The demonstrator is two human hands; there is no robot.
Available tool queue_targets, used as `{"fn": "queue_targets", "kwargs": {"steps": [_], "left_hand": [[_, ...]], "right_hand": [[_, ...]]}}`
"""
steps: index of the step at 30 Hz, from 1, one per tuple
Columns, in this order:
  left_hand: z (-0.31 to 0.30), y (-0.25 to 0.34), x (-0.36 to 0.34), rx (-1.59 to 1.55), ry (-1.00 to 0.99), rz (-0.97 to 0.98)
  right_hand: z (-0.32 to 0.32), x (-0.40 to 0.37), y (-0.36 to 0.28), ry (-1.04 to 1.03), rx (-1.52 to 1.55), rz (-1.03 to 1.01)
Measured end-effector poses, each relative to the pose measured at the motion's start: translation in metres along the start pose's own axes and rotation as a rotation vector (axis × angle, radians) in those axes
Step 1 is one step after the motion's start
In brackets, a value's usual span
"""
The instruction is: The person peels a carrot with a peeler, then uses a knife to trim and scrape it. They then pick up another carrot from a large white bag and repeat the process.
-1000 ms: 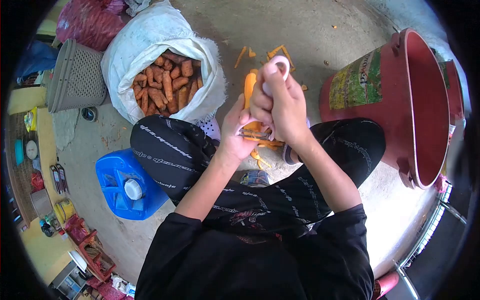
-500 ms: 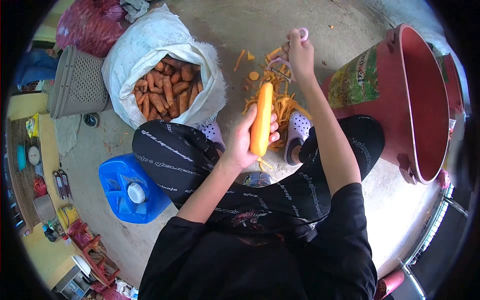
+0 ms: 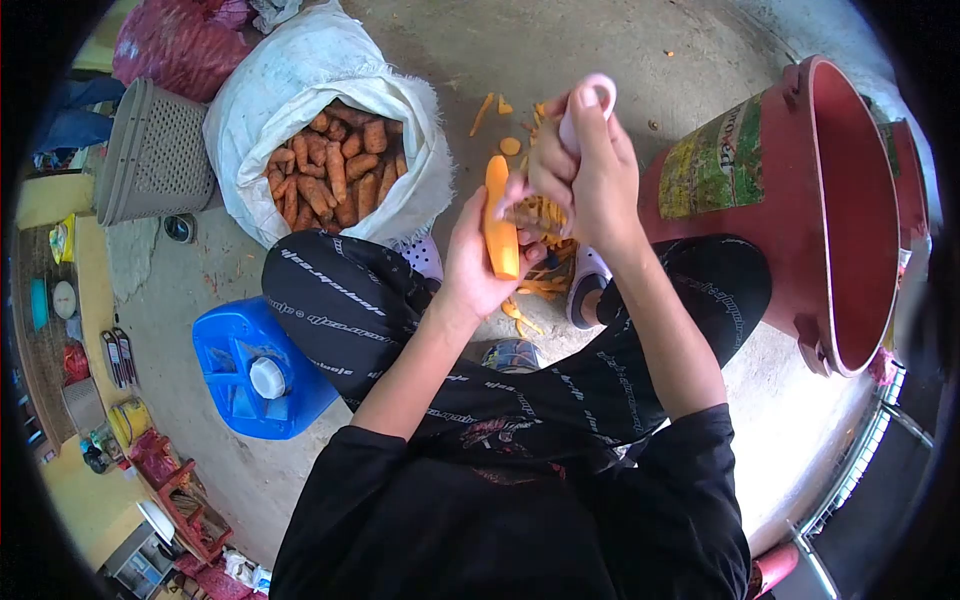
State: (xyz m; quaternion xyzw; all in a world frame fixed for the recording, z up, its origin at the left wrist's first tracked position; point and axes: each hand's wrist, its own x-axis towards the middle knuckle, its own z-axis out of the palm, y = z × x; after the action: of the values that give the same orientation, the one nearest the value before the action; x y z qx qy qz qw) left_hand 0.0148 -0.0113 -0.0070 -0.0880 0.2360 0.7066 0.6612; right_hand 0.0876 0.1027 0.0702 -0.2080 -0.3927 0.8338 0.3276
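My left hand [image 3: 473, 258] is wrapped round a peeled orange carrot [image 3: 501, 222], which points away from me. In my right hand [image 3: 597, 170] is a pale pink peeler [image 3: 601, 88] with a ring at its handle end. The peeler's head is blurred close beside the carrot; whether it touches cannot be made out. Under my hands, a heap of orange peelings [image 3: 546, 288] lies on the floor between my shoes, partly hidden by the right hand. To the left, a white sack [image 3: 300, 65] stands open with many unpeeled carrots [image 3: 337, 170] inside.
A large red bucket [image 3: 850, 240] lies tilted at the right, its mouth facing right. A blue jerrycan [image 3: 240, 375] stands by my left knee. Behind the sack are a grey perforated basket [image 3: 160, 150] and a red mesh bag [image 3: 170, 50].
My right hand has come down and left with the peeler, towards the carrot. The left hand has shifted slightly left, and the carrot sits a little more upright in view.
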Motion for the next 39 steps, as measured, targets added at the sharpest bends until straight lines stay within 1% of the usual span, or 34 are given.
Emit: {"fn": "queue_targets", "kwargs": {"steps": [2,4,5,8,11,12,14,15,16,17,19,20,21,22,23,26,29,30,32,35,37,39], "left_hand": [[-0.003,-0.002,0.001,0.010,-0.104,0.078],[-0.006,-0.006,0.001,-0.020,-0.134,0.125],[-0.006,-0.007,-0.001,-0.054,-0.111,0.135],[0.008,-0.007,-0.008,-0.003,-0.012,0.159],[0.020,-0.007,-0.010,0.013,0.099,0.114],[0.021,-0.008,-0.010,0.000,0.134,0.089],[0.006,-0.012,-0.009,-0.005,-0.033,0.037],[0.002,-0.015,-0.010,-0.008,-0.119,0.010],[0.018,-0.018,-0.014,0.032,-0.058,0.077],[0.014,-0.018,-0.013,0.026,-0.065,0.027],[0.004,-0.017,-0.011,0.007,-0.078,-0.065],[0.003,-0.020,-0.012,0.028,-0.124,-0.090],[0.006,-0.023,-0.016,0.052,-0.165,-0.114],[0.008,-0.024,-0.019,0.077,-0.206,-0.142],[0.010,-0.022,-0.019,0.066,-0.196,-0.131],[0.010,-0.014,-0.010,0.018,-0.144,-0.091],[0.013,-0.008,-0.011,0.056,-0.076,-0.060],[0.014,-0.008,-0.012,0.047,-0.060,-0.037],[0.010,-0.007,-0.011,0.016,-0.044,-0.063],[-0.002,-0.003,-0.008,0.034,-0.048,-0.052],[-0.003,-0.001,-0.006,0.091,-0.066,-0.023],[0.002,0.000,-0.005,0.164,-0.080,0.027]], "right_hand": [[-0.001,-0.006,0.005,-0.031,0.064,0.082],[0.002,-0.010,0.008,-0.062,0.094,0.130],[0.004,-0.011,0.010,-0.073,0.087,0.136],[0.008,-0.013,0.015,-0.082,0.069,0.159],[0.006,-0.013,0.019,-0.091,0.061,0.155],[0.005,-0.010,0.018,-0.050,0.042,0.127],[0.002,0.000,0.013,0.035,0.007,0.068],[-0.006,0.009,0.013,0.046,0.068,0.057],[-0.012,0.015,0.013,0.045,0.093,0.065],[-0.017,0.019,0.014,0.045,0.118,0.074],[-0.023,0.032,0.013,0.161,-0.007,-0.023],[-0.026,0.042,0.015,0.214,-0.063,-0.070],[-0.044,0.058,0.023,0.202,-0.116,-0.186],[-0.064,0.074,0.032,0.209,-0.129,-0.194],[-0.078,0.083,0.037,0.219,-0.146,-0.207],[-0.089,0.087,0.042,0.263,-0.444,-0.194],[-0.087,0.084,0.049,0.302,-0.918,-0.349],[-0.079,0.081,0.046,0.272,-0.713,-0.367],[-0.046,0.065,0.027,0.206,-0.309,-0.389],[-0.007,0.027,0.002,0.189,-0.082,-0.190],[0.005,0.004,-0.002,0.105,-0.055,-0.047],[0.008,-0.011,0.001,0.006,-0.012,0.041]]}}
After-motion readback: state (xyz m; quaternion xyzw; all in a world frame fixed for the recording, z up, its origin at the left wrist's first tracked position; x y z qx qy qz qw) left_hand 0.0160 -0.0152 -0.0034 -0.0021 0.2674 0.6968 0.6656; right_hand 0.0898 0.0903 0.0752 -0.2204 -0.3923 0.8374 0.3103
